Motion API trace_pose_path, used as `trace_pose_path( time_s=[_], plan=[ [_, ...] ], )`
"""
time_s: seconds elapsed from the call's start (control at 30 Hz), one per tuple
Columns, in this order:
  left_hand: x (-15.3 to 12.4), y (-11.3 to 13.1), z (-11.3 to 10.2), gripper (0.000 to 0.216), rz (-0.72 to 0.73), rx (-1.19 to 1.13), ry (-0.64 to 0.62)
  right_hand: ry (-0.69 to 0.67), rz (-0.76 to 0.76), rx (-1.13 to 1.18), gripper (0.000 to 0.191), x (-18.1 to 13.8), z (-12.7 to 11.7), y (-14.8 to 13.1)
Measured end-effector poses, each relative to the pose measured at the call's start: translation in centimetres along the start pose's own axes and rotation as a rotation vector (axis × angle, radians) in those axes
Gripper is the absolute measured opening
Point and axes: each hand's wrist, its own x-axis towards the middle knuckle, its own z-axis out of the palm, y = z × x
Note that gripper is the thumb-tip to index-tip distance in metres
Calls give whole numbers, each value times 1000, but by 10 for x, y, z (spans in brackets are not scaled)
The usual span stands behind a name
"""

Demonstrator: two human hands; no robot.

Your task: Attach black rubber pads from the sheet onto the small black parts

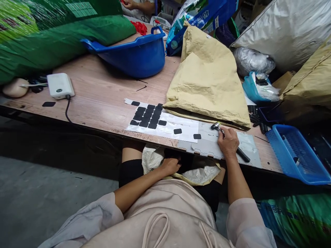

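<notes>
Head view. The front edge of the pink-brown wood-grain tabletop (103, 100) sloped from the left margin to the lower right of the frame. Its widest visible stretch lay left of centre, between the white plastic box (60, 85) with a black cord and the flat black rounded-square pieces (147, 117), set mostly in rows on a white paper sheet (186, 123) at centre. Right of centre, near the front edge, the right hand (228, 142) was closed around the small hammer with metal head and black handle (243, 155), above a grey translucent sheet (249, 143). The left hand (170, 166) reached, at lower centre, into the mouth of a pale-lined yellow sack (152, 158) on the lap; its fingers were partly hidden, so whether they gripped anything could not be told.

Behind the hammer, a large creased tan paper bag (207, 79) limited the room toward the back. At right, a blue rectangular plastic basket (297, 155) bounded the work area and reached the front edge. A deep blue plastic basin (134, 57) stood at upper centre, beside a bulky green plastic sack (64, 44) filling the upper left. At the top, a co-worker's hand (129, 4) held something red.
</notes>
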Motion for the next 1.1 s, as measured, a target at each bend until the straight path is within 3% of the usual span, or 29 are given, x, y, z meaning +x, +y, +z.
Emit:
trace_pose_path(
  time_s=[0.07, 0.13, 0.2, 0.27, 0.4, 0.47, 0.53, 0.67, 0.8, 0.97, 1.1],
  plan=[
    [-9, 6, -9, 38, 55, 12, -46, 6, 1, 3, 26, 0, 0, 0],
    [-21, 16, -27, 33, 202, -68, -107, 8, -3, 2, 26, -1, 0, 0],
    [-29, 30, -53, 28, 391, -240, -158, 8, -8, -4, 26, -1, 1, 0],
    [-24, 43, -87, 34, 506, -389, -117, 6, -12, -11, 26, -1, 1, 0],
    [21, 65, -152, 31, 225, -229, 505, -6, -8, -7, 25, -1, 1, 0],
    [50, 73, -172, 29, 94, -119, 666, -11, 0, -2, 24, -1, 0, -1],
    [74, 79, -184, 29, 14, -60, 730, -13, 5, 0, 25, -1, 0, -2],
    [100, 88, -190, 24, -30, -33, 756, -30, 8, 6, 25, -1, -2, -3],
    [103, 83, -189, 17, -6, -29, 767, -45, 20, 9, 25, 0, -3, -5],
    [84, 67, -173, 15, 277, -62, 798, -40, 20, 2, 25, 0, -2, -5],
    [71, 62, -153, 16, 501, -74, 639, -34, 21, -2, 25, -1, -1, -4]
  ],
)
